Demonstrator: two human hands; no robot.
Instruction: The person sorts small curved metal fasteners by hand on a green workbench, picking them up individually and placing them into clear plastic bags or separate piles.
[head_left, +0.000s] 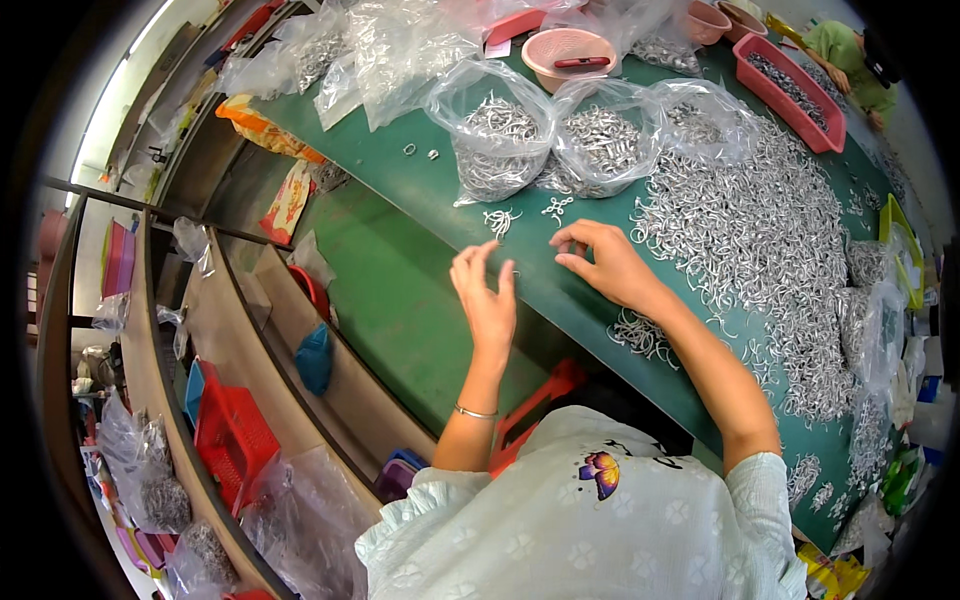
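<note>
- The left hand is up near the edge of the green table. Its fingers are spread, with the thumb well away from them.
- The right hand is over the table. Its fingers curl, and a small gap shows between thumb and pointing finger. Nobody can tell if a tiny piece is in either hand.
- Just past the hands lie two little bunches of shiny silver metal pieces: a left bunch and a right bunch. The left bunch is near the left hand's fingertips.
- A big heap of curvy silver pieces spreads over the table to the right.
- A small pile lies beside the right forearm.
- Behind the bunches, three clear bags stand with silver pieces inside: a left bag, a middle bag and a right bag.
- Farther back, a red phone rests on a pale pink basin.
- A long pink tray holds more metal pieces.
- Near that tray is another person in green.
</note>
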